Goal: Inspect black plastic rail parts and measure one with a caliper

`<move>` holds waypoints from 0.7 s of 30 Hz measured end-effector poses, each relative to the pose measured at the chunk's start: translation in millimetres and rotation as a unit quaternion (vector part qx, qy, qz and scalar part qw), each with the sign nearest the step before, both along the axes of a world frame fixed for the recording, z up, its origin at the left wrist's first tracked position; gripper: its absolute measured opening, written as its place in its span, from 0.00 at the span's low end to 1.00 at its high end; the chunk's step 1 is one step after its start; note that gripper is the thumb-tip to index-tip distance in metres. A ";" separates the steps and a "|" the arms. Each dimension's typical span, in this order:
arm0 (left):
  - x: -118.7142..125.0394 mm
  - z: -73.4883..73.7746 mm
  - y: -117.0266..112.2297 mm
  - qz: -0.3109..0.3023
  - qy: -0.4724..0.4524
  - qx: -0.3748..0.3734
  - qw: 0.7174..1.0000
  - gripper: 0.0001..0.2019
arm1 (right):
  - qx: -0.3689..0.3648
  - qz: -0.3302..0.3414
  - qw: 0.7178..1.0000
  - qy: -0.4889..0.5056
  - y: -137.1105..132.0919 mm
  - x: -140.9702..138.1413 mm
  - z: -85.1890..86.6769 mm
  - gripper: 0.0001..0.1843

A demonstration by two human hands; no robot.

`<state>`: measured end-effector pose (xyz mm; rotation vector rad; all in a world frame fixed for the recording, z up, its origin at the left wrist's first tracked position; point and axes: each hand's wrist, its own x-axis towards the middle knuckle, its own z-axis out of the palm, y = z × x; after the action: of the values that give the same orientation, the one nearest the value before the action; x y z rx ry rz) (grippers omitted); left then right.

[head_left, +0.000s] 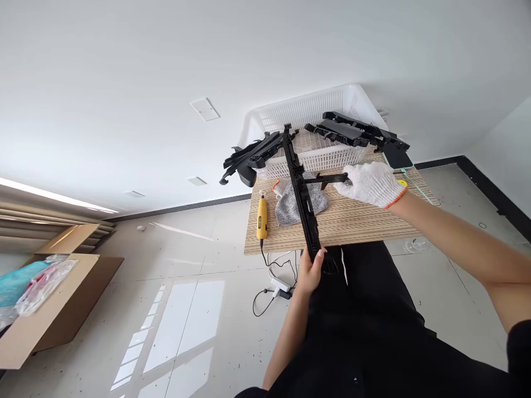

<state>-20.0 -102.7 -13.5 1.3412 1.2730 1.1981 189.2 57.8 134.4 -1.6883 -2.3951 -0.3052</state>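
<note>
My bare left hand (312,271) is closed around the lower end of a long, narrow black plastic part (301,196), which I hold tilted up over the table. My right hand (369,183), in a white knit glove with an orange cuff, grips the end of a thin black crosspiece (326,178). A small prong points down from this crosspiece, and its other end meets the long part; I cannot tell whether the two are joined. Behind the long part lies a grey cloth (286,210). A yellow corded hand tool (261,218) rests to its left.
A white plastic basket (319,160) stands against the wall, with black plastic parts (253,157) at its left and more black parts (357,132) across its right. A phone (398,159) lies at the table's right. Cables and a power adapter (281,284) hang below; an open cardboard box (78,298) sits left.
</note>
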 end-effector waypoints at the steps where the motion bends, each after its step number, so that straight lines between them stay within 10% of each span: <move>1: 0.2 3.7 7.7 0.005 0.000 0.004 1.000 0.20 | -0.008 -0.001 1.000 -0.001 0.2 -1.7 0.3 0.35; 9: -2.2 24.8 61.3 -0.001 -0.015 0.033 0.999 0.23 | -0.055 -0.026 0.998 0.008 17.6 -25.3 1.5 0.32; 21: -10.5 15.0 64.1 -0.023 0.006 0.033 0.999 0.20 | -0.047 0.035 0.998 -0.025 23.2 -12.3 5.5 0.29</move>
<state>-30.5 -38.6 1.5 1.4190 1.2153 1.2106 177.0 81.0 139.8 -1.6497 -2.5344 -0.2298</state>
